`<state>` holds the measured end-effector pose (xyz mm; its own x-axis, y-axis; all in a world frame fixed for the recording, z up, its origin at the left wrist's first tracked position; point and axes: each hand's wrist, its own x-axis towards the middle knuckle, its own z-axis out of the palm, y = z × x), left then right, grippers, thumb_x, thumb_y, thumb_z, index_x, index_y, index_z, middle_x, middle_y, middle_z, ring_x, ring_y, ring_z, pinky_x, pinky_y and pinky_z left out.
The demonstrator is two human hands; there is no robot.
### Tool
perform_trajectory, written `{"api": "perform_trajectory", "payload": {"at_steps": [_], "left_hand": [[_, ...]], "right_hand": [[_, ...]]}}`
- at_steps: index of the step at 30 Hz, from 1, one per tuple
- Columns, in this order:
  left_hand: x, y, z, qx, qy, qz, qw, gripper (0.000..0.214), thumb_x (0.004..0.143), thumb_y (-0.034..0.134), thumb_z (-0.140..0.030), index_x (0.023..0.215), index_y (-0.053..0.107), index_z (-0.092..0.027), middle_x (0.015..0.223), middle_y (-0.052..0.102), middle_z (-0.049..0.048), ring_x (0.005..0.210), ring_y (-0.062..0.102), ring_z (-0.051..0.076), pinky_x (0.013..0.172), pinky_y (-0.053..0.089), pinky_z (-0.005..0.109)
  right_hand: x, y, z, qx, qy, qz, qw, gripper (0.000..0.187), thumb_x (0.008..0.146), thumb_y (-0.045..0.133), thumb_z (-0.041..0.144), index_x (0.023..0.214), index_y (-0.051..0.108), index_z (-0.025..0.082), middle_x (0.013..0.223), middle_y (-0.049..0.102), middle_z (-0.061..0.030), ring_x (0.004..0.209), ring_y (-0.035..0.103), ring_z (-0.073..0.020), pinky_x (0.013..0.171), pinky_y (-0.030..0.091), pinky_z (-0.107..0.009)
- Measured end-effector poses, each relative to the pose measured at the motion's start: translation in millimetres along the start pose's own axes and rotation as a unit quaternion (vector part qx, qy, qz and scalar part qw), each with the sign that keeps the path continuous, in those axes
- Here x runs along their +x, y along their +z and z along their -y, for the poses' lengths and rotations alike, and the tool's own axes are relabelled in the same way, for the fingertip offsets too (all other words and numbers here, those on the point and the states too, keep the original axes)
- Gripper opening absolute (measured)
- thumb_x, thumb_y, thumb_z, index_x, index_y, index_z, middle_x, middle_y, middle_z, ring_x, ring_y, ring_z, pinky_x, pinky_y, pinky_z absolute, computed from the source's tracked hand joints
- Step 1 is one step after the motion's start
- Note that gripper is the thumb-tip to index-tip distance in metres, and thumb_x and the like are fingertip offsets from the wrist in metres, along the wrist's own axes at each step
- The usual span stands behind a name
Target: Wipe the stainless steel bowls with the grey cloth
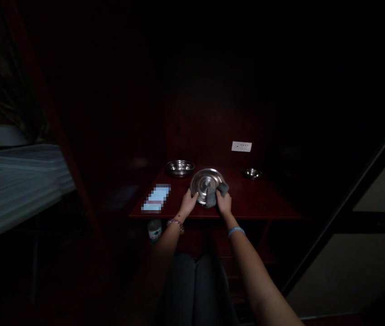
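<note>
A round stainless steel bowl (202, 182) is tilted toward me above the front of the dark red shelf (263, 203). My left hand (188, 202) grips its lower left rim, thumb on the near face. In my right hand (224, 201) is a grey cloth (211, 197), pressed against the bowl's lower right side; part of the cloth bunches up over the fingers. The right fingers behind the rim are hidden.
Shiny metal bowls (180, 167), seemingly stacked, stand at the back left, and a small metal bowl (252, 173) at the back right. A blurred-out bright rectangle (157, 198) lies front left. A white socket panel (241, 146) is on the back wall. Below stands a labelled container (154, 230).
</note>
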<state>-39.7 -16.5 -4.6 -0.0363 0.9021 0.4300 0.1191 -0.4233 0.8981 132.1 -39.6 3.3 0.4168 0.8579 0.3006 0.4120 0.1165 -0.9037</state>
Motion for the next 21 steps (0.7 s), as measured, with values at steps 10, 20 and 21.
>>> {"api": "perform_trajectory", "payload": {"at_steps": [10, 20, 21], "left_hand": [[-1.2, -0.8, -2.4, 0.007, 0.008, 0.003, 1.0, 0.046, 0.079, 0.059, -0.026, 0.122, 0.054, -0.014, 0.125, 0.061, 0.0125, 0.118, 0.056, 0.025, 0.106, 0.037, 0.04], [2.8, 0.5, 7.3, -0.014, 0.018, 0.003, 1.0, 0.045, 0.077, 0.061, -0.031, 0.12, 0.054, -0.016, 0.123, 0.062, 0.0115, 0.116, 0.056, 0.024, 0.105, 0.037, 0.039], [2.8, 0.7, 6.1, -0.023, 0.016, 0.001, 1.0, 0.045, 0.077, 0.062, -0.032, 0.118, 0.055, -0.016, 0.121, 0.063, 0.0113, 0.114, 0.057, 0.023, 0.104, 0.038, 0.039]], "right_hand": [[1.3, 1.4, -3.8, -0.007, -0.016, -0.001, 1.0, 0.034, 0.084, 0.048, 0.04, 0.102, 0.069, 0.02, 0.098, 0.071, -0.0062, 0.096, 0.066, -0.0213, 0.083, 0.049, -0.027], [3.5, 2.1, -5.3, 0.019, -0.005, 0.0, 1.0, 0.034, 0.083, 0.05, 0.041, 0.099, 0.07, 0.019, 0.099, 0.071, -0.0067, 0.097, 0.065, -0.0215, 0.084, 0.048, -0.027], [3.9, 2.3, -5.6, 0.031, -0.005, -0.002, 1.0, 0.034, 0.082, 0.05, 0.041, 0.099, 0.07, 0.019, 0.099, 0.071, -0.0065, 0.097, 0.065, -0.0216, 0.084, 0.048, -0.028]]}}
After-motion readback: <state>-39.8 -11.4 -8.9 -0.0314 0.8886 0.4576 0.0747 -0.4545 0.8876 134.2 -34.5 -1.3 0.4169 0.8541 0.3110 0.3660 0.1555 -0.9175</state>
